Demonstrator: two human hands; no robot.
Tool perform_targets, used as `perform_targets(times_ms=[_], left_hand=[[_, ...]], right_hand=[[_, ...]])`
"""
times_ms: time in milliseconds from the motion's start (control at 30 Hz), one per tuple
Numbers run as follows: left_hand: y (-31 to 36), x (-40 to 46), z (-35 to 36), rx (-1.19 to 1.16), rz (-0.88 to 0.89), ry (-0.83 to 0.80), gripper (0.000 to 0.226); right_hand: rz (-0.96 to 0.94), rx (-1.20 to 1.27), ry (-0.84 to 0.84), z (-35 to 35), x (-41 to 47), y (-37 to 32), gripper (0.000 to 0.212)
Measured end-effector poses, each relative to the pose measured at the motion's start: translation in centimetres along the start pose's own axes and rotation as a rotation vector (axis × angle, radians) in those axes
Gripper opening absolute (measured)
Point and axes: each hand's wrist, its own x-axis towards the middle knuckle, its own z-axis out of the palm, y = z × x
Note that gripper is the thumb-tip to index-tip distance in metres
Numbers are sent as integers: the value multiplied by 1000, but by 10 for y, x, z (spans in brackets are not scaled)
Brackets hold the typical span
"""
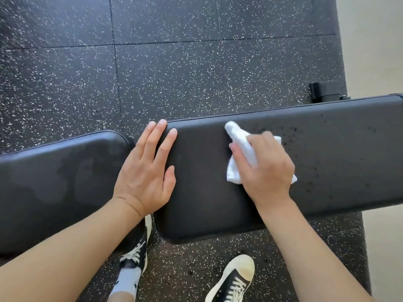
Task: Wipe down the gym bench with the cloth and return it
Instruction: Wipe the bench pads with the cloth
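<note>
Under me the floor [174,73] is dark rubber tile flecked with white, laid in big squares with thin seams, and a pale strip of wall or flooring [375,51] runs down the right edge. The gym bench crosses my view as two black padded sections: the long pad [327,153] stretching off to the right, and the shorter seat pad [54,182] on the left, with a narrow gap between them. The long pad is speckled with small droplets on its right half, while the seat pad shows faint damp smears. My left hand [146,168] lies flat and relaxed, fingers straight, across the gap and onto the near end of the long pad, holding nothing. My right hand [265,168] grips the white cloth [237,144], bunched under my curled fingers and pressed onto the long pad just left of the droplets. A black part of the bench frame [325,92] sticks out beyond the far edge at the right. Below the bench, my two black-and-white sneakers [234,277] stand on the floor, the left one partly hidden by my forearm
</note>
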Motion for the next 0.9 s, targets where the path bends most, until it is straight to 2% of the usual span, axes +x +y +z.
perform_targets(times_ms=[100,267,367,400,533,600,633,767,900], left_hand=[[0,0,-1,7,11,1,72],[4,4,-5,13,53,47,68],[3,3,-4,20,55,41,68],[3,3,-4,16,35,25,70],[2,3,-2,13,21,1,71],[2,2,-3,15,22,-2,71],[1,1,-3,15,19,-7,71],[3,2,-4,23,20,-5,71],[3,2,-3,26,20,6,71]], right_hand=[[64,-9,27,29,47,-30,33],[-148,157,-84,52,43,-90,34],[-347,154,-103,41,41,-62,33],[-356,109,-86,36,47,-43,33],[-18,-86,-31,25,78,10,33],[86,-163,-14,34,79,-7,31],[75,-178,-17,41,77,-22,30],[-203,8,-105,65,65,-85,28],[-335,85,-107,57,70,-63,30]])
